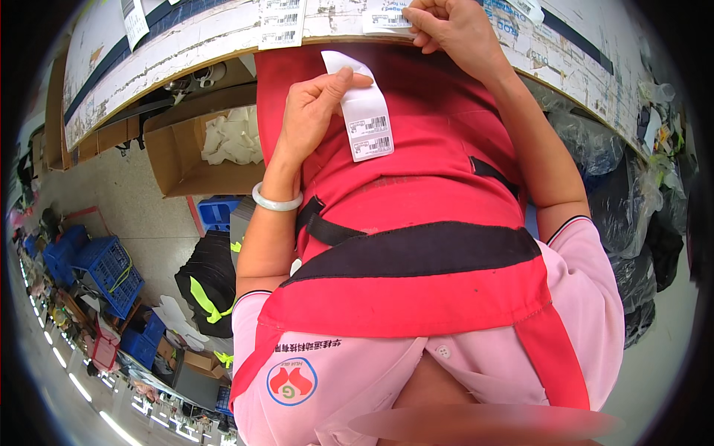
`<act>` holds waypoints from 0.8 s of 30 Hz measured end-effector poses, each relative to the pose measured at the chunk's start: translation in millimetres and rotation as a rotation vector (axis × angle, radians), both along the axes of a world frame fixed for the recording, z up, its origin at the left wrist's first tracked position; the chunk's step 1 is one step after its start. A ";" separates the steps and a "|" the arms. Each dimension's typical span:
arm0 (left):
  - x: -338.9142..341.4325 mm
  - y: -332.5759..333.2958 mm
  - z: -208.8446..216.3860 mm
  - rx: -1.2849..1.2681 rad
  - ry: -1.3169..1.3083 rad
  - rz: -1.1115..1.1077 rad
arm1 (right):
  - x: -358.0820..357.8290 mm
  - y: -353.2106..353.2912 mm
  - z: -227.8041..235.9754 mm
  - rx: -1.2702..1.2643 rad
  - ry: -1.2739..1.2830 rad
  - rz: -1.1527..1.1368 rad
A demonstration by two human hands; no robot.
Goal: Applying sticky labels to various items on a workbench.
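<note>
My left hand (316,111) pinches a strip of white barcode labels (364,111) between thumb and fingers. The strip hangs over my red apron, its blank upper end curling past the thumb and two printed labels showing at the lower end. At the worktable's near edge, my right hand (454,33) is closed with thumb and fingertips on the right end of a small white barcode label (387,21). That label lies at the tabletop; whether it is stuck down I cannot tell. Just left of it, a sheet of several barcode labels (282,22) overhangs the edge slightly.
The worn white worktable (186,63) spans the top, with another label strip (134,22) at its left. Below it stands an open cardboard box (175,156) holding pale scraps. Blue crates (108,275) stand on the left floor; clear plastic bags (621,201) bulge at the right.
</note>
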State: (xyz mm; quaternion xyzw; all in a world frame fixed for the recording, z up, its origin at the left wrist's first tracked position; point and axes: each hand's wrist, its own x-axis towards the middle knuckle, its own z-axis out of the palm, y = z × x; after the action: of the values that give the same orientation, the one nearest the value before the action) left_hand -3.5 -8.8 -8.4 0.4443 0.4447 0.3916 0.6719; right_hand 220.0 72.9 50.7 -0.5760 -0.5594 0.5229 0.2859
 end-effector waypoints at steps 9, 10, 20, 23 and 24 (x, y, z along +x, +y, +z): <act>0.5 -0.6 -2.4 -0.029 -0.005 -0.006 | -12.5 -2.9 0.8 0.179 -0.201 0.019; 1.4 -0.6 -1.7 -0.034 -0.007 0.001 | -13.1 -2.9 2.5 0.202 -0.243 0.021; -3.5 -6.1 4.1 -0.156 -0.031 0.026 | 42.1 10.4 1.9 0.119 0.068 -0.103; -4.1 -8.8 15.3 -0.154 0.040 -0.015 | 100.2 33.9 -5.7 0.216 -0.033 -0.344; -3.0 -7.8 14.8 -0.173 0.002 -0.031 | 122.3 39.2 -6.4 0.231 -0.056 -0.363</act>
State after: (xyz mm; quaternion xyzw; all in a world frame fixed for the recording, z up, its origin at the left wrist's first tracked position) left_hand -6.5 -16.6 6.4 0.3916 0.4708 0.3408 0.7133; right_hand 342.3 112.1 44.3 -0.6451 -0.5102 0.3791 0.4240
